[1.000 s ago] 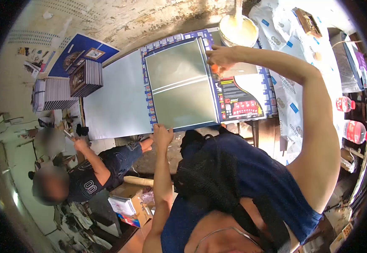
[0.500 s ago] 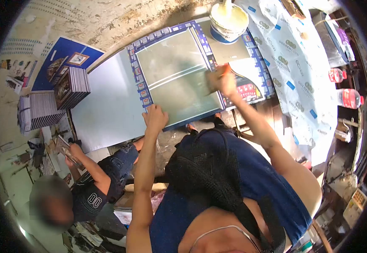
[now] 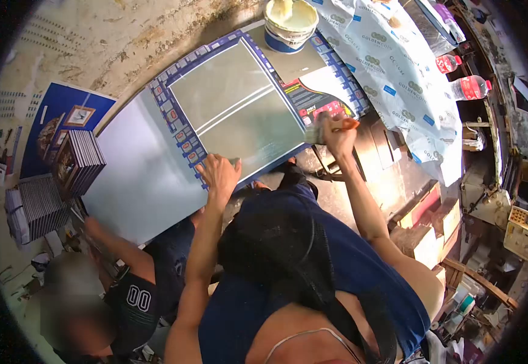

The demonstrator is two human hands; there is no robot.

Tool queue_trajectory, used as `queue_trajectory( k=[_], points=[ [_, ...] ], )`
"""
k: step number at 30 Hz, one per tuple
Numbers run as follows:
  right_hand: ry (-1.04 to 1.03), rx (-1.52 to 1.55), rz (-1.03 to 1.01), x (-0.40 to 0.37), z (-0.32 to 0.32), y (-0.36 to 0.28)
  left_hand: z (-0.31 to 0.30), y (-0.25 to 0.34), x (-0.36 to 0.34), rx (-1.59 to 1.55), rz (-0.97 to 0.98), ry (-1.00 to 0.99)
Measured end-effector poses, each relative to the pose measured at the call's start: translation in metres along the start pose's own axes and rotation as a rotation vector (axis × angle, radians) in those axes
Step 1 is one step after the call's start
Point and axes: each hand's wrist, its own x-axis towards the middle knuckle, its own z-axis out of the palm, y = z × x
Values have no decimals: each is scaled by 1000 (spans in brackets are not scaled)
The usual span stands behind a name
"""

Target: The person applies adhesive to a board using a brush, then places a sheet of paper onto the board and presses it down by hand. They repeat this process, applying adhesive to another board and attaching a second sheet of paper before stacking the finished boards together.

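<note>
A grey-green board (image 3: 239, 97) with two white lines across it lies on blue patterned sheets (image 3: 176, 124). At its lower left edge, my left hand (image 3: 220, 176) rests with its fingers spread. My right hand (image 3: 338, 136) is closed round a brush (image 3: 350, 124) with an orange handle, near the board's lower right corner. The brush's bristle end is blurred. Above the board's right side stands a white and blue bucket (image 3: 290, 27) holding pale paste. Beside the board lies a black and pink printed sheet (image 3: 306, 100).
A large pale sheet (image 3: 142, 170) covers the left. Stacked books (image 3: 80, 161) and a blue picture board (image 3: 63, 121) stand beyond it. Another person (image 3: 133, 297) is at the lower left. Printed wrapping (image 3: 397, 79) and red-labelled bottles (image 3: 471, 88) are at the right.
My right hand has moved with the brush from over the board to its lower right corner. My left hand's fingers are more spread. The view has shifted, and the other person's arm has moved.
</note>
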Motion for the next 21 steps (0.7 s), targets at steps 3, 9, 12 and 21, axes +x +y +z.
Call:
queue_trajectory(
  k=[3, 9, 12, 21],
  points=[
    [156, 133, -54, -12, 9, 8, 7, 0, 0, 2, 9, 40],
    [83, 30, 55, -44, -5, 24, 7, -2, 1, -20, 22, 95],
    [116, 301, 147, -49, -55, 26, -2, -13, 10, -141, -51, -27],
    [530, 174, 289, -93, -124, 109, -11, -95, 126, -1321, -574, -179]
  ],
)
